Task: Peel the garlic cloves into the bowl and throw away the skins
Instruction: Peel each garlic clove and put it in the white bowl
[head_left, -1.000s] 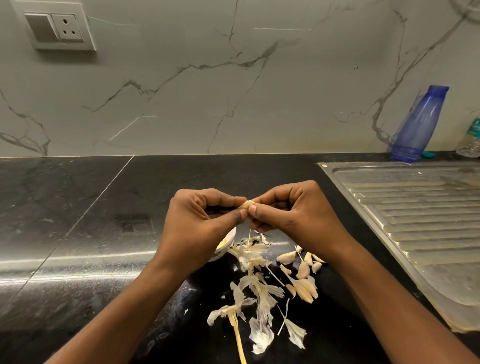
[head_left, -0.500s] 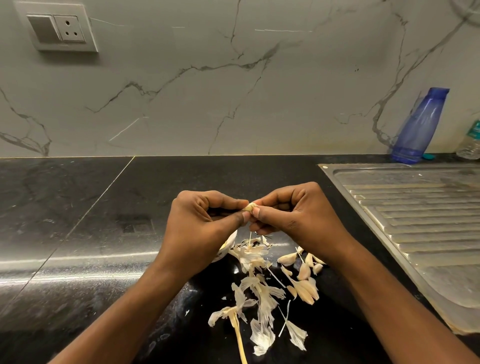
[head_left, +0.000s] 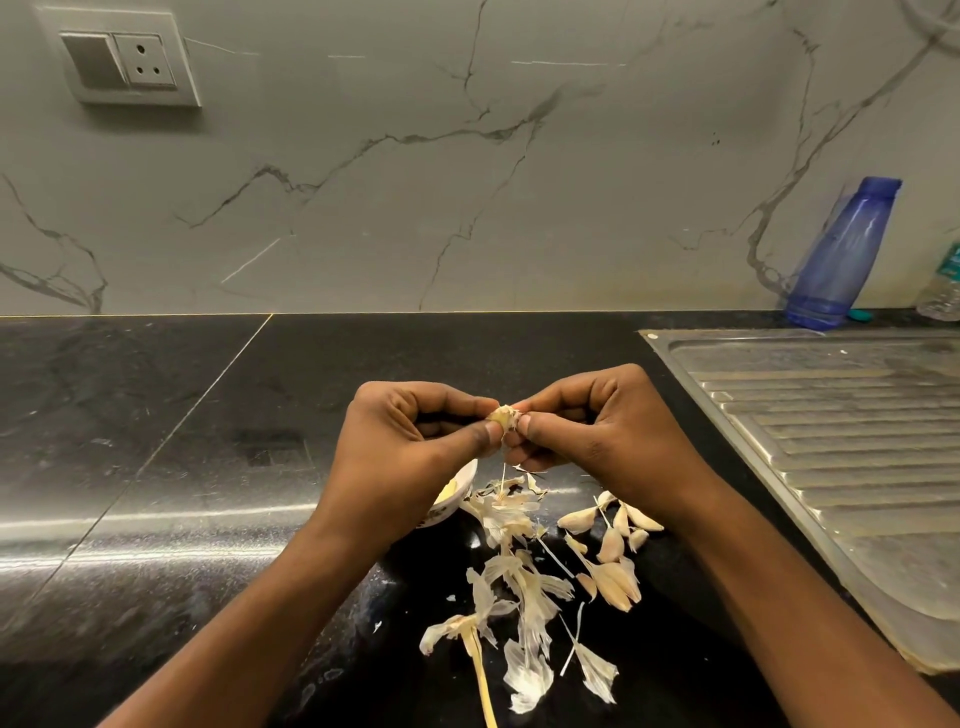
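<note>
Counter (head_left: 156, 415): skins (head_left: 524, 597) strewn, lower centre.
Hands: left hand (head_left: 405, 441), right hand (head_left: 597, 436) pinching one clove (head_left: 501, 415).
Bowl (head_left: 457, 499): some peeled garlic.
Pending: unpeeled cloves (head_left: 610, 540).

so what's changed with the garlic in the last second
Very little. The left hand and right hand still pinch the garlic clove in the same spot. The skin at its right end now looks frayed and lifted. The bowl, loose skins and unpeeled cloves stayed put.
</note>
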